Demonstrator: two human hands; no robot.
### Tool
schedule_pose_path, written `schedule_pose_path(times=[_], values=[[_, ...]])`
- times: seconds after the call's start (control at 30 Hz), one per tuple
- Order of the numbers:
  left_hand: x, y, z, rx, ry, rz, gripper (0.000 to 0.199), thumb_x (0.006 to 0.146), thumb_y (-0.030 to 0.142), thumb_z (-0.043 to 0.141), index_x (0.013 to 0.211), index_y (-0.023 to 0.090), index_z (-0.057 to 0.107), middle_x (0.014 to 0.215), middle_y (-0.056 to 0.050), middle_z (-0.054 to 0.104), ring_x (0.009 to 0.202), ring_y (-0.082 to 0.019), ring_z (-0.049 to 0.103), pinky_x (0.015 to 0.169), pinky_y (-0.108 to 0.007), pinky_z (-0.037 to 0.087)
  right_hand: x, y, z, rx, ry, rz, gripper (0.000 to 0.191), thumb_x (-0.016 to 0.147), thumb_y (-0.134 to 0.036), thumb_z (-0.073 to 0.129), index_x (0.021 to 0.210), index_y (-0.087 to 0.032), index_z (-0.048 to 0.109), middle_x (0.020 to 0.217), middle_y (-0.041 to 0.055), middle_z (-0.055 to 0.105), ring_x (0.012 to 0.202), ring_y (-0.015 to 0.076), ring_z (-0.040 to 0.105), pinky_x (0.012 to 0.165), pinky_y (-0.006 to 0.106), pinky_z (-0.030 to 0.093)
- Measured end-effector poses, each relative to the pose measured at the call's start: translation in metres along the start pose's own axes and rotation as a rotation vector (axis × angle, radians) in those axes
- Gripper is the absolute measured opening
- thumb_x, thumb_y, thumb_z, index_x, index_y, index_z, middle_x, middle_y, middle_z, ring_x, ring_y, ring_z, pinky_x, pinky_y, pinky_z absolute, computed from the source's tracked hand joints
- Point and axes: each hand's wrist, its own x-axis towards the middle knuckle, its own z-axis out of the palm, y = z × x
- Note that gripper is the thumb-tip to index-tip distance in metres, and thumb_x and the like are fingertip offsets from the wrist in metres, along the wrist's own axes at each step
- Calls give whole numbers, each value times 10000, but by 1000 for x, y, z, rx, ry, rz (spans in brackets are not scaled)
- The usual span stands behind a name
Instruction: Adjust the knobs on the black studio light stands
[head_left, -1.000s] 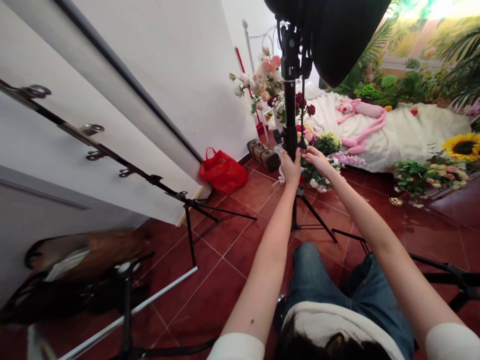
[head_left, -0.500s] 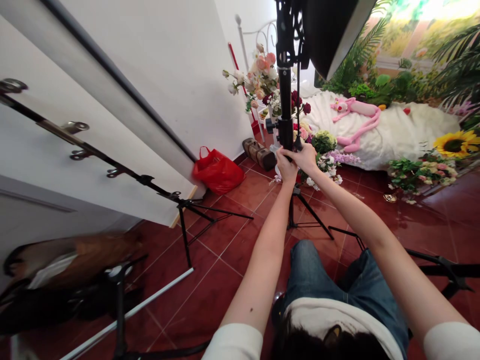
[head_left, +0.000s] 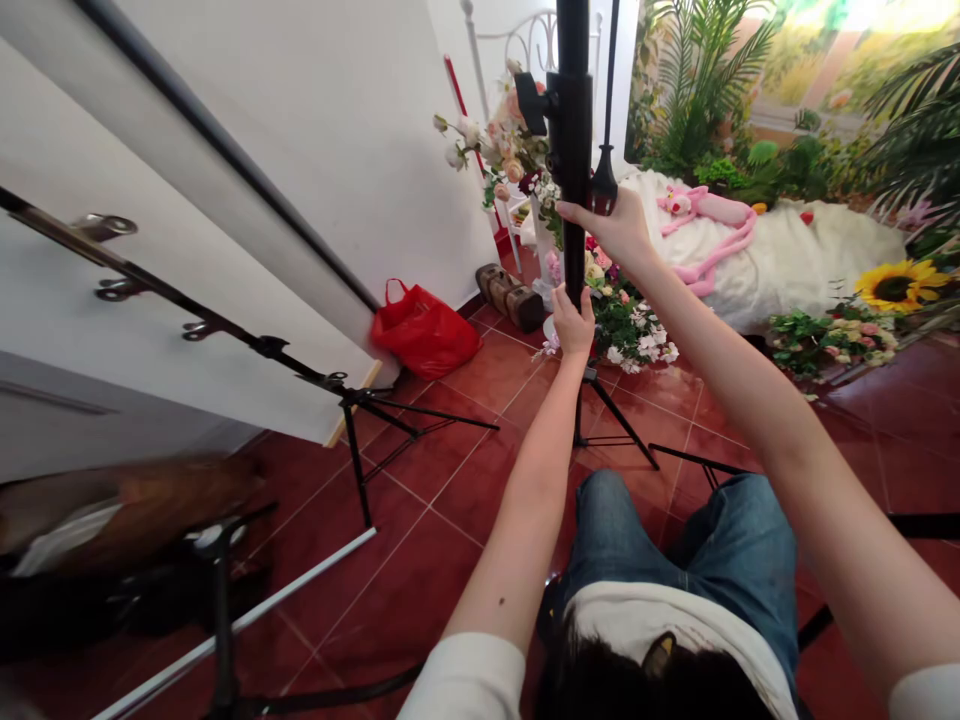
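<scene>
Black pole (head_left: 574,250) upright before the flowers (head_left: 637,338), left hand (head_left: 574,328) grasping it low, right hand's (head_left: 628,228) grip around it below the knob (head_left: 532,103), beside the cord (head_left: 613,80); judged risk: loose knob, pole slides, left hand pinched.

**Both our hands on the black stand**

Our left hand (head_left: 574,322) wraps the stand's black pole (head_left: 574,250) low down; our right hand (head_left: 626,228) grips it higher, beside a black cable plug (head_left: 604,175). Flowers (head_left: 637,330) bloom just behind.
</scene>
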Motion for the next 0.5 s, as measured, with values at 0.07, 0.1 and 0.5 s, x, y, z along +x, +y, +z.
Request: schedule_pose_path(times=[0.07,0.1,0.5], values=[[-1,-2,1,13,5,13,659,924,711,322,1159,142,558,1131,-181,620,1194,-266,622,1034,-391,496,-2,2,-5,-10,-30,-45,443,761,-570,742,881,-149,676,834,-5,673,938,213,677,914,394,541],[-1,-3,1,19,7,19,663,924,713,316,1156,141,559,1121,-179,618,1184,-265,625,1029,-390,498,-4,4,-9,-11,-54,-71,465,765,-584,734,933,-154,683,882,4,694,987,221,679,946,409,532],[-1,-4,2,55,17,28,628,939,692,308,1162,155,546,1118,-166,600,1151,-247,626,1006,-370,497,-133,55,-40,-212,-267,197,329,894,-448,628,1041,-183,754,1073,112,765,1060,287,704,983,458,529]])
